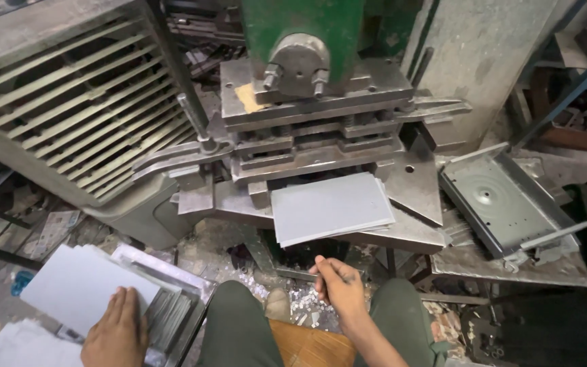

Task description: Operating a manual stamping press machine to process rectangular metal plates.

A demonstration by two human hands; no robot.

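Note:
My left hand [115,331] lies flat on a stack of grey metal sheets [79,285] at the lower left, fingers spread over the sheet's near edge. My right hand [340,285] hovers in front of the press with its fingers loosely curled, holding nothing that I can see. Just beyond it a small stack of grey sheets [331,207] rests on the press bed [409,234], under the steel die block [314,136]. The green press head [304,27] stands above.
A grey guard with slats [69,109] fills the upper left. A formed metal tray [504,200] lies tilted at the right on a steel plate. Small metal offcuts [304,306] litter the floor between my knees. A blue frame [579,75] stands far right.

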